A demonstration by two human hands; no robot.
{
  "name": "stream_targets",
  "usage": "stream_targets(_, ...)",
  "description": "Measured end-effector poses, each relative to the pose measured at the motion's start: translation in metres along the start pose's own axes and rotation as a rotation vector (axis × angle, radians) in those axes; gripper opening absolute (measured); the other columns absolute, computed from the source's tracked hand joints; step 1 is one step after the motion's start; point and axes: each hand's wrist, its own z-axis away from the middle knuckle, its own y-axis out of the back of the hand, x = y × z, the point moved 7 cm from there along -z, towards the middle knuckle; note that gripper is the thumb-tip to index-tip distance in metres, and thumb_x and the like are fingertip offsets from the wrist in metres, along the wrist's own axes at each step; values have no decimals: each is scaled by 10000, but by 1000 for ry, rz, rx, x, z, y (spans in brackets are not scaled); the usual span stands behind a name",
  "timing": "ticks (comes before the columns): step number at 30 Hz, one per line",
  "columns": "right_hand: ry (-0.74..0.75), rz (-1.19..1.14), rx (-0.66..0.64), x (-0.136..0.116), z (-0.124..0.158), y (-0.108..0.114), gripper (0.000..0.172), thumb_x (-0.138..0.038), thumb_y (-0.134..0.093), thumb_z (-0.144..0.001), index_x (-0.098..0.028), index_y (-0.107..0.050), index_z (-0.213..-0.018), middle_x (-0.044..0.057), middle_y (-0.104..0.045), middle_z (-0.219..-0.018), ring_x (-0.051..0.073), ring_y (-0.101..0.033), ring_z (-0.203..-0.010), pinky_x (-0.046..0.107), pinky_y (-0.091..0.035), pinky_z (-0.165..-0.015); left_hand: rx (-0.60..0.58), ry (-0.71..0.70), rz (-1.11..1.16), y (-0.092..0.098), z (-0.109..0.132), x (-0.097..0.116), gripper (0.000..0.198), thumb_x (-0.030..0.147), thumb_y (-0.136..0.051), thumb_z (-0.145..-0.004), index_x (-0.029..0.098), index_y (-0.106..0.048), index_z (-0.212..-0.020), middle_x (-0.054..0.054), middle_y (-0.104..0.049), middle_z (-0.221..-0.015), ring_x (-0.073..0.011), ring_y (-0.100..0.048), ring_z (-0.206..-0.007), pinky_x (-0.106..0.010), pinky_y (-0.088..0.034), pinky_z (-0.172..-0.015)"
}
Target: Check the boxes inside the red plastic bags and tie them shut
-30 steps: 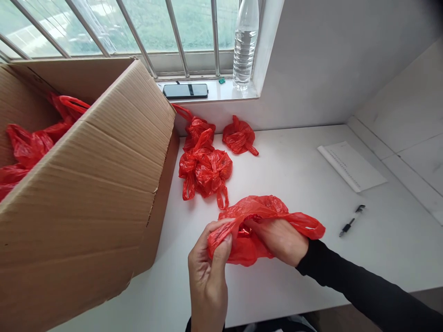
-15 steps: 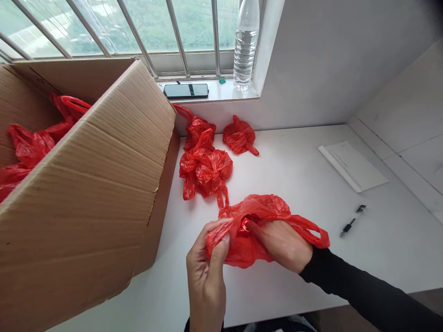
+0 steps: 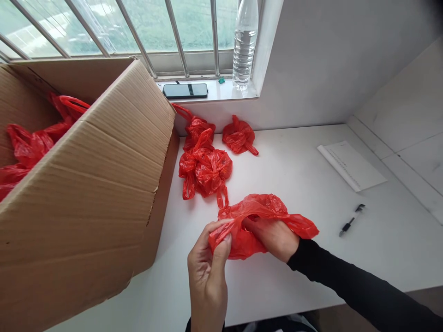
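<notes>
A thin red plastic bag (image 3: 263, 203) with its mouth open lies on the white table in front of me. My left hand (image 3: 211, 267) pinches the bag's near left edge between thumb and fingers. Through the opening goes my right hand (image 3: 277, 237); the wrist and back of it show, while the fingers are inside and hidden by the plastic. What those fingers touch cannot be seen. Just beyond the bag sit knotted red bags (image 3: 213, 170), bunched beside the box, and a single knotted bag (image 3: 238, 134) rests near the wall.
A large open cardboard box (image 3: 104, 184) fills the left side, with red bags (image 3: 31, 145) inside. On the windowsill are a phone (image 3: 185, 91) and a water bottle (image 3: 245, 55). A notebook (image 3: 353, 166) and a pen (image 3: 351, 221) lie on the table (image 3: 294, 161) at right.
My right hand has moved left and deeper into the bag. The bag's right handle has folded, and the shiny red item seen in the opening is now covered. My left hand keeps its pinch.
</notes>
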Motion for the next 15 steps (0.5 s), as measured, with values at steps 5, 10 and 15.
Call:
stream_targets(5,14,20,-6,1,-2,-2,187,-128,-482,-965,-234,-594,-1070,58,-703,-1126,213,-660,-1023,374,-518,-906,33,-7,17,5,1,-2,217,384,-654,-971,257,-743,-1122,-35,-698,-1144,-233,-617,-1103,-279,-524,-842)
stream_targets(10,10,39,-43,-5,-1,2,197,-160,-545,-909,-202,-593,-1096,91,-713,-1043,259,-662,-938,405,-524,-821,34,-55,32,6,0,-1,191,362,-621,-993,282,-738,-1121,-25,-679,-1136,-224,-609,-1109,-269,-520,-849)
stream_targets(15,2,-55,-31,-12,0,10,197,-155,-525,-931,-200,-620,-1097,90,-717,-1089,249,-673,-978,409,-542,-879,67,-106,20,10,-1,2,160,343,-612,-996,257,-736,-1048,-23,-661,-1124,-203,-619,-1047,-262,-520,-817)
